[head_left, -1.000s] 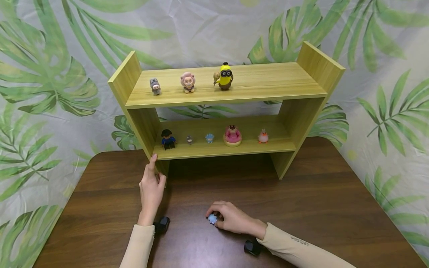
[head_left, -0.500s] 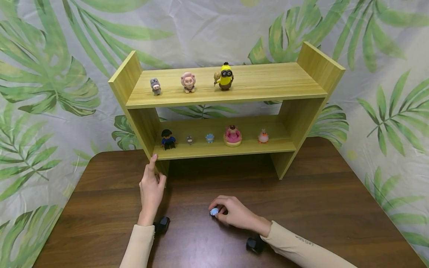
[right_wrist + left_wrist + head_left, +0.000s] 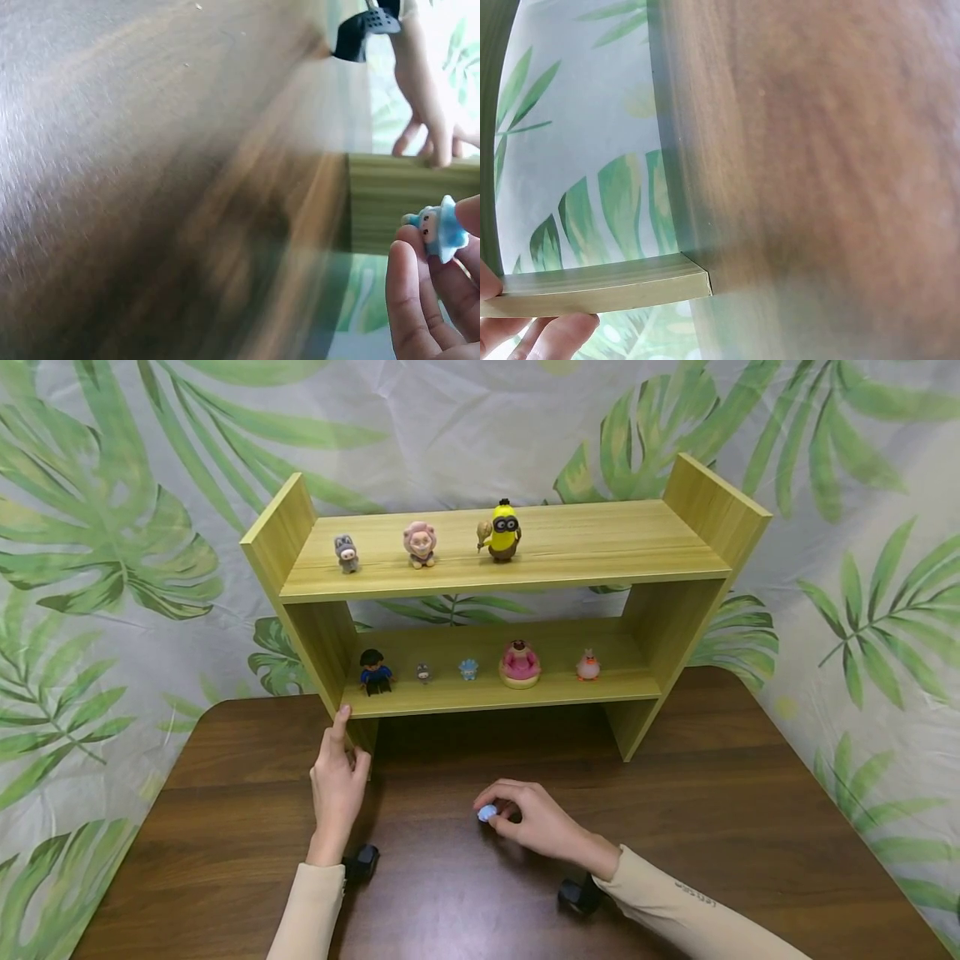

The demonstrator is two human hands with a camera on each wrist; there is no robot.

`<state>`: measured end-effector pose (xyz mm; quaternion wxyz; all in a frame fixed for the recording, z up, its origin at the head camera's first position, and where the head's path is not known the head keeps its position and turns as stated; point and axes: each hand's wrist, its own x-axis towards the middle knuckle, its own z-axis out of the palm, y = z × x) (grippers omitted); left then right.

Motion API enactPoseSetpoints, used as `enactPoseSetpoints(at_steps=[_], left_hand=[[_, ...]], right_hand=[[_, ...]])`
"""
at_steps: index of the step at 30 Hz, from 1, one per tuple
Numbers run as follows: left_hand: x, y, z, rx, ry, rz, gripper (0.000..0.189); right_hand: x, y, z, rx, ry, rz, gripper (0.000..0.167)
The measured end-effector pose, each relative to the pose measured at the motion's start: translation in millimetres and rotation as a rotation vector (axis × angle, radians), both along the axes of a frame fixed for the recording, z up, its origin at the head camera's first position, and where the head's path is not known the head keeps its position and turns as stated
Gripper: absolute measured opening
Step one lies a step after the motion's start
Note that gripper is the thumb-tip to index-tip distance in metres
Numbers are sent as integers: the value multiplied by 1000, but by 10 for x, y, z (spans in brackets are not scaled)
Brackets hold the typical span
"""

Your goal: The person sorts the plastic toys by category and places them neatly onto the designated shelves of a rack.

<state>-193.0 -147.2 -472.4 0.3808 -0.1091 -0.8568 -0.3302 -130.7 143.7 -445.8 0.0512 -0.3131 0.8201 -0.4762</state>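
In the head view, my right hand (image 3: 536,818) pinches a small light-blue figurine (image 3: 487,812) above the brown table. The right wrist view shows this blue figurine (image 3: 439,229) between thumb and fingers, its face partly visible. My left hand (image 3: 339,781) grips the left side panel of a two-tier wooden shelf (image 3: 502,581), index finger at the lower board's front corner. In the left wrist view the fingertips (image 3: 566,335) lie on either side of the panel edge (image 3: 630,289). Another light-blue figurine (image 3: 468,669) stands on the lower board.
The lower board also bears a black-haired toy figure (image 3: 376,672), a tiny grey figurine (image 3: 423,672), a pink seated bear (image 3: 519,664) and a pink duck (image 3: 588,665). Above stand a grey figurine (image 3: 347,553), a pink lion (image 3: 420,543) and a yellow Minion (image 3: 504,532).
My right hand has carried the blue figurine away from me and slightly rightward, toward the shelf. The left hand has stayed at the shelf's side panel.
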Motion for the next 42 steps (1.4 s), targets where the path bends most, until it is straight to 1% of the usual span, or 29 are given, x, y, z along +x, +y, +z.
enactPoseSetpoints(at_steps=[5, 11, 19, 26, 31, 35, 42], left_hand=[[1, 0, 1, 4, 2, 0, 85], [0, 4, 6, 8, 8, -1, 84], [3, 4, 11, 1, 8, -1, 85], [5, 0, 7, 0, 1, -3, 84], [8, 0, 4, 2, -1, 1, 84], [9, 1, 3, 2, -4, 0, 85], [3, 5, 15, 1, 2, -1, 85]], right_hand=[[-23, 44, 65, -21, 34, -18, 16], [-41, 91, 148, -19, 62, -48, 16], [-69, 152, 217, -24, 75, -76, 13], [-81, 190, 275, -19, 137, -114, 11], [-92, 227, 324, -22, 162, -144, 10], [-111, 261, 367, -52, 144, -153, 9], [-138, 324, 431, -140, 63, -153, 11]])
